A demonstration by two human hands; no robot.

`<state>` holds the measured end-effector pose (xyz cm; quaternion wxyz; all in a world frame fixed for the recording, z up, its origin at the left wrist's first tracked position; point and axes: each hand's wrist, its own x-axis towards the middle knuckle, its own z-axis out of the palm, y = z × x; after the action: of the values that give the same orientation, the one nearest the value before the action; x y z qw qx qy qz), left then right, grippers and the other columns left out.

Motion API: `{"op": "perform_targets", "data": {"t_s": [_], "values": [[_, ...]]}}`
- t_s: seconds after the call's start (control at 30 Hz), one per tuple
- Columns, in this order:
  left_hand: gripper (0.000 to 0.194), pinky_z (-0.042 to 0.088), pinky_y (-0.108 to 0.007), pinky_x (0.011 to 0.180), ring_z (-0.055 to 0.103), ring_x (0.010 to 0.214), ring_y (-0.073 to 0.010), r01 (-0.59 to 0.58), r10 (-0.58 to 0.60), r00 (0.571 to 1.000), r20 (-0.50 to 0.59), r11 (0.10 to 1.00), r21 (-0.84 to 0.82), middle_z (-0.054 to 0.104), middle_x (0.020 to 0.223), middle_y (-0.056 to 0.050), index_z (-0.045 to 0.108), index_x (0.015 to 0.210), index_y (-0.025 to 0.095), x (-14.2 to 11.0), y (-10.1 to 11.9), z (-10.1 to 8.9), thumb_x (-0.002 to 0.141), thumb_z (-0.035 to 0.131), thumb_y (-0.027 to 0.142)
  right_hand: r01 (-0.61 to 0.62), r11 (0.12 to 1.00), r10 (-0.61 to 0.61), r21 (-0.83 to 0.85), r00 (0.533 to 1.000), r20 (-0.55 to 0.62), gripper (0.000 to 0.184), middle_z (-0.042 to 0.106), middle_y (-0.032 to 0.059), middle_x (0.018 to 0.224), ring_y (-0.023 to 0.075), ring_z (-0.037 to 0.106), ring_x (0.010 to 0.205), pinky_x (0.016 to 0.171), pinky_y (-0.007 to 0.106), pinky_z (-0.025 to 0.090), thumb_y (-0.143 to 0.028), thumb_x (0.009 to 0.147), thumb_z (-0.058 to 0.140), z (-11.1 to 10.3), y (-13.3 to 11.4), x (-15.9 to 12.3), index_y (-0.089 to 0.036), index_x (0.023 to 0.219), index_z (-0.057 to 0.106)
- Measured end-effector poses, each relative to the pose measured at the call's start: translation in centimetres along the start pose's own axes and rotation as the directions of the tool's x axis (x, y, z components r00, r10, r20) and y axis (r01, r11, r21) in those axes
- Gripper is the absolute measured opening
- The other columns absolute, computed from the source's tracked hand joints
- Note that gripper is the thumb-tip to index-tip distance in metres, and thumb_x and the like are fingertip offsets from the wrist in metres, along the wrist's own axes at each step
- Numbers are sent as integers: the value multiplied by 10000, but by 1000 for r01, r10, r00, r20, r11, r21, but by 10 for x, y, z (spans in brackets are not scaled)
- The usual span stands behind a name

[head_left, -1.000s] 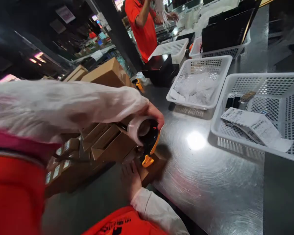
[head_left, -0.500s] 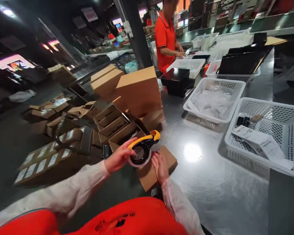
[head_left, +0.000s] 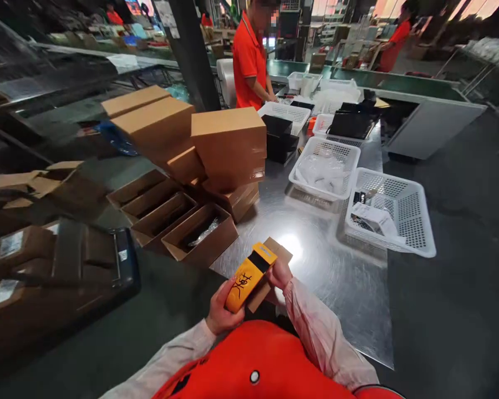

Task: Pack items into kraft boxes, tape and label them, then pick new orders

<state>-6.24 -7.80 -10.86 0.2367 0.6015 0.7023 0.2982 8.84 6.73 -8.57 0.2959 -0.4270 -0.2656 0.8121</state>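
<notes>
Left hand [head_left: 224, 313] is clamped on the near-left end of a long yellow-and-black plastic tape dispenser [head_left: 248, 284], pointed far-right over a brown cardboard box [head_left: 283, 251]. Nearer the far end, the right hand [head_left: 280, 274] is set; its grip cannot be told.

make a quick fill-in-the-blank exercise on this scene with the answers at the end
The left hand holds a tape dispenser marked with ____ handwriting.
The right hand is beside it, at a small box made of ____.
In the picture, the paper basket, holding printed paper, stands to the ____ of the basket of clear plastic.
The nearest co-worker wears a ____ shirt.
Missing words: black; cardboard; right; red.
</notes>
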Motion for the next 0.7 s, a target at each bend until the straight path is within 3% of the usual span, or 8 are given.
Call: {"op": "perform_targets", "data": {"t_s": [0.13, 0.23, 0.3, 0.5, 0.6, 0.7], "values": [[690, 462, -457, 1024, 565, 1176, -319, -63, 63, 997, -45, 998, 15, 628, 1191, -167, 427, 1299, 139, -1, -6, 7, 635, 582, 245, -214, 976, 216, -34, 972, 94, 430, 647, 91, 785, 163, 638, 715, 640, 277, 508, -390, 960, 305, -16, -25, -15, -107, 915, 624], [678, 467, -460, 1025, 560, 1179, -332, -89, 88, 994, -59, 996, -2, 620, 1209, -159, 443, 1302, 146, -1, -7, 8, 646, 575, 251, -438, 889, 455, -131, 876, 158, 521, 602, 60, 650, 137, 574, 542, 504, 232, 427, -480, 954, 306, -23, -42, -20, -91, 818, 624], [673, 470, -464, 1023, 557, 1182, -334, -103, 102, 994, -39, 994, -27, 622, 1215, -133, 440, 1314, 182, 0, -7, 6, 661, 574, 275, -530, 837, 548, -140, 816, 185, 460, 576, 31, 601, 118, 532, 503, 486, 207, 377, -456, 940, 351, -24, -50, -21, -112, 766, 603], [696, 470, -485, 1019, 554, 1182, -333, -111, 105, 992, -66, 990, -90, 647, 1167, -116, 404, 1338, 209, 1, -6, 3, 669, 556, 326, -608, 785, 620, -122, 763, 184, 148, 582, 15, 623, 70, 471, 494, 494, 154, 317, -156, 821, 477, -13, -61, -27, -96, 825, 612], [683, 478, -489, 1008, 564, 1166, -343, -129, 124, 990, -68, 988, -79, 643, 1170, -124, 431, 1324, 197, 1, -6, 4, 670, 558, 345, -598, 790, 613, -136, 776, 148, 97, 588, 9, 646, 54, 465, 490, 490, 143, 324, -131, 793, 505, -9, -62, -29, -106, 773, 596], [613, 495, -478, 985, 590, 1136, -325, -189, 180, 978, -109, 979, -79, 633, 1179, -157, 443, 1298, 147, 1, -2, 2, 715, 514, 324, -549, 817, 569, -178, 818, 90, 62, 589, 4, 631, 58, 487, 500, 505, 152, 358, -100, 755, 529, -11, -63, -25, -114, 714, 575]]}}
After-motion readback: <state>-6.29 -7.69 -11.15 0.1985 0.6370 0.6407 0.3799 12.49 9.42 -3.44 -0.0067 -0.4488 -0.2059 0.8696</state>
